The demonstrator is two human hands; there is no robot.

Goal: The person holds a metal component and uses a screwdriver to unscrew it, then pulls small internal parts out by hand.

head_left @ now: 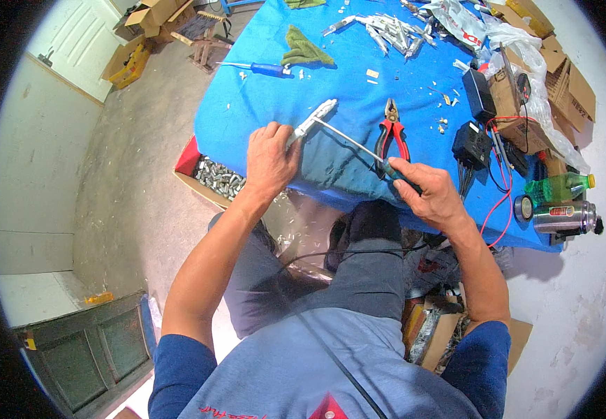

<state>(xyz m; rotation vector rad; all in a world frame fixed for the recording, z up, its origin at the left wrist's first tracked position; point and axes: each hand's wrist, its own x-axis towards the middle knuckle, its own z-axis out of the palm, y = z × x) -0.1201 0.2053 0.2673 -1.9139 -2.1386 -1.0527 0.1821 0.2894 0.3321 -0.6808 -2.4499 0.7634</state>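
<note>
My left hand [269,159] clamps the white connector [315,119] down on the blue desk [247,105], my right hand [425,192] fingers closed on the screwdriver [359,148], tip in the connector. I'd best keep the shaft straight and press firmly.

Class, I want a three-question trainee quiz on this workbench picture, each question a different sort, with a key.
1. True or false: the right hand holds a screwdriver.
2. What lies between the hands on the blue table? A) hammer B) red pliers C) scissors
3. Name what the left hand grips.

Key: 1 true; 2 B; 3 a small white and metal part.
</note>
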